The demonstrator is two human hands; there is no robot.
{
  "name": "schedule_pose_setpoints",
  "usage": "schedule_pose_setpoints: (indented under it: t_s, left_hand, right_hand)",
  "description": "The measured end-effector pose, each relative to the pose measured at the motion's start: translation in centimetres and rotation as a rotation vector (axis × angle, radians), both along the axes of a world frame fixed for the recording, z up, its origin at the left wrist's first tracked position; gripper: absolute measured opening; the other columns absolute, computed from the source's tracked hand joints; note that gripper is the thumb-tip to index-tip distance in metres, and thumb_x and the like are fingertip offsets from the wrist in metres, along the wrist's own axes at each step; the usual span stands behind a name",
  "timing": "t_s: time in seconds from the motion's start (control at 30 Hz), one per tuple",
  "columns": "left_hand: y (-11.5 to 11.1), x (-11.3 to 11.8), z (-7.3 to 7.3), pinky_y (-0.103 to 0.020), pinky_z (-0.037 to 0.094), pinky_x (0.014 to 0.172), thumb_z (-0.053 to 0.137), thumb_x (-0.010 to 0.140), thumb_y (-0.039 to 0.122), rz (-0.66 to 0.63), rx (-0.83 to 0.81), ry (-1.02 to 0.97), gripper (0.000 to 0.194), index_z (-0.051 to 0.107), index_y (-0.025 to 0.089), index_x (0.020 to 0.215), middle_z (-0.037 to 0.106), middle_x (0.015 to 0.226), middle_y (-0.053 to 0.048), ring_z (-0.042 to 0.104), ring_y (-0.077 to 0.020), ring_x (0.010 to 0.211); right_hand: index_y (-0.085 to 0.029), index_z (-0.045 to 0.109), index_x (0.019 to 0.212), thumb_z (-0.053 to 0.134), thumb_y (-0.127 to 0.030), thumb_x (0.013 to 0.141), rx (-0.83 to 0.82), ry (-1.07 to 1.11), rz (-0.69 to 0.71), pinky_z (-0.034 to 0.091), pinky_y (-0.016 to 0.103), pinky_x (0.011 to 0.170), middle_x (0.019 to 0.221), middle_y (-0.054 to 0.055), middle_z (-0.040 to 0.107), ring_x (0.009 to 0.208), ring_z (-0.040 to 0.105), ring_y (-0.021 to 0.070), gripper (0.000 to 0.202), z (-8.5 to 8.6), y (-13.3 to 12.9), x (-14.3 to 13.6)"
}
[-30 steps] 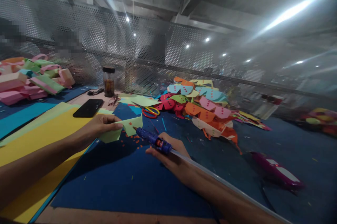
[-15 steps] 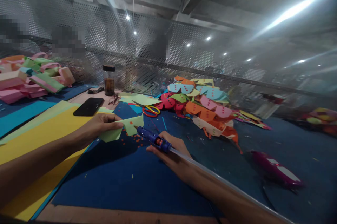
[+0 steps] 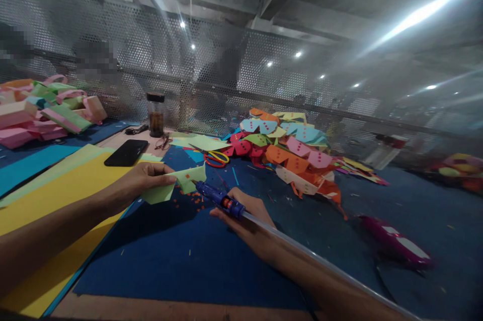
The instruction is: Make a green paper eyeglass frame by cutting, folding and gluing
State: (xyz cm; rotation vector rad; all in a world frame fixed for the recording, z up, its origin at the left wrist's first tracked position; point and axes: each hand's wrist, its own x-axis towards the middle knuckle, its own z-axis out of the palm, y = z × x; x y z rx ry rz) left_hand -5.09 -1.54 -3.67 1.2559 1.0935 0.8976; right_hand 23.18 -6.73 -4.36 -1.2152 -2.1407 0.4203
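Observation:
Between the thumb and fingers of my left hand point(image 3: 149, 180) is a cut piece of light green paper point(image 3: 160, 194), held above the blue sheet point(image 3: 181, 260). One small orange square sits on the paper's face. My right hand point(image 3: 251, 218) grips a blue glue gun point(image 3: 215, 199), with a long clear glue stick point(image 3: 302, 248) running back from it over the forearm. The gun's nozzle is at the paper, close to the orange square; whether it touches I cannot tell. Small orange paper squares point(image 3: 194, 201) lie scattered below.
Scissors point(image 3: 217, 159) with red and yellow handles lie beyond my hands. Folded coloured paper pieces point(image 3: 294, 147) are heaped behind on the right, near a purple device point(image 3: 396, 243). At left are a phone point(image 3: 126, 153), a jar point(image 3: 156, 115), yellow sheets point(image 3: 75, 205) and a paper pile point(image 3: 49, 109).
Almost nothing differs. Both hands, the green paper and the glue gun keep the same positions, and the view has shifted very slightly.

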Motion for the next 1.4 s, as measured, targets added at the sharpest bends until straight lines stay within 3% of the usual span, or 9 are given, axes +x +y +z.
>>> schedule_pose_setpoints:
  t_s: [1.4]
  left_hand:
    - [-0.12,-0.07,0.17,-0.018,0.033,0.045,0.088,0.061,0.039,0.017,-0.016,-0.004,0.033,0.074,0.016,0.079,0.069,0.062,-0.001,0.053,-0.0094,0.049]
  right_hand:
    - [-0.022,0.048,0.076,0.056,-0.057,0.094,0.061,-0.066,-0.024,0.031,0.024,0.056,0.068,-0.004,0.056,0.056,0.049,0.0119,0.04,-0.3,0.05,0.13]
